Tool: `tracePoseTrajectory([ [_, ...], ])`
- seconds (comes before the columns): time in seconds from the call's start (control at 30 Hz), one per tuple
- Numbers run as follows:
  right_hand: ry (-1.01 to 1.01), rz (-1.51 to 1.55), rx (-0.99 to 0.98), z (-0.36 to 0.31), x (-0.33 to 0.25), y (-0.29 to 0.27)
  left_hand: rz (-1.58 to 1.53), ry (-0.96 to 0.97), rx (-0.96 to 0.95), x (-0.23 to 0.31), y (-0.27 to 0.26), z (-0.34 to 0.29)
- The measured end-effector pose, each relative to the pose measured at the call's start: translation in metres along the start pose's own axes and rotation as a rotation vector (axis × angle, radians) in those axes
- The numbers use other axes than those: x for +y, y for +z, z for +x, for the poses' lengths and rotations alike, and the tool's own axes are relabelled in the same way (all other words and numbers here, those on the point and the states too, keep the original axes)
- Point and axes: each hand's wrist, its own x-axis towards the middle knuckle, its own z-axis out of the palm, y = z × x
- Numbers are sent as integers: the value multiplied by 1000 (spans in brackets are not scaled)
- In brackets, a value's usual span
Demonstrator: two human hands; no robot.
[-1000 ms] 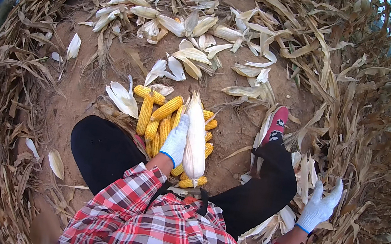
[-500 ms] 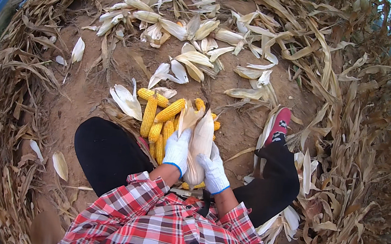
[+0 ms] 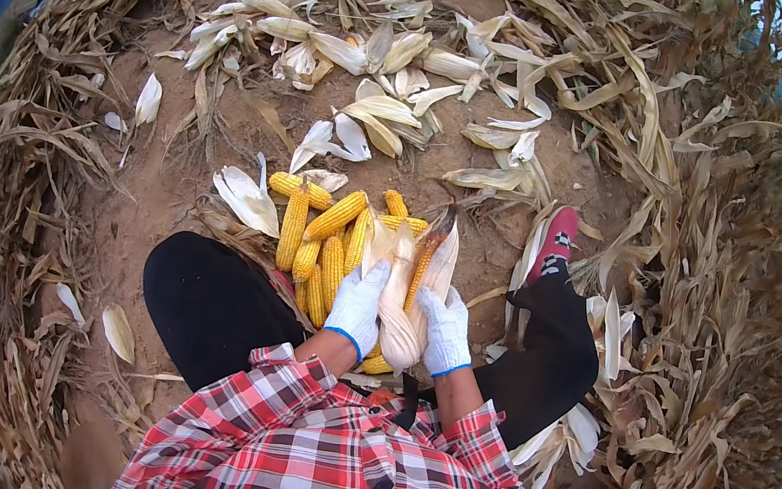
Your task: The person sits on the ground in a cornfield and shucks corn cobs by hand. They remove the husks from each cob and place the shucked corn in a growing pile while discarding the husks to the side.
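Note:
Between my hands an ear of corn (image 3: 422,267) points away from me, its pale husk (image 3: 397,321) split so that a strip of orange-yellow kernels and a dark tip show. My left hand (image 3: 358,304), in a white knit glove with blue cuff, is closed on the husk's left side. My right hand (image 3: 444,331), gloved alike, grips the peeled-back husk on the right. Some fingertips are hidden behind the husk. Just left of and beyond the ear lies a heap of bare yellow corn cobs (image 3: 332,261); a few more peek out under the held ear.
Loose husks (image 3: 339,50) are scattered over brown soil (image 3: 198,114) ahead. Dry corn stalks (image 3: 713,323) bank up on the right, with more stalks (image 3: 29,160) on the left. My bent legs in black trousers (image 3: 209,309) flank the cobs; a red shoe (image 3: 555,239) shows at right.
The husk, closed over the ear half a second ago, is now parted, baring kernels. My right hand has shifted slightly right with the husk's right side.

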Motion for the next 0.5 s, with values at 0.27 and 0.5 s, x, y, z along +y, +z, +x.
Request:
tracePoseTrajectory([
  [0.27, -147, 524, 235, 65, -21, -64, -208, 56, 16, 13, -12, 13],
  [0.5, -541, 191, 261, 72, -66, -56, 57, -221, 86, 4, -44, 21],
])
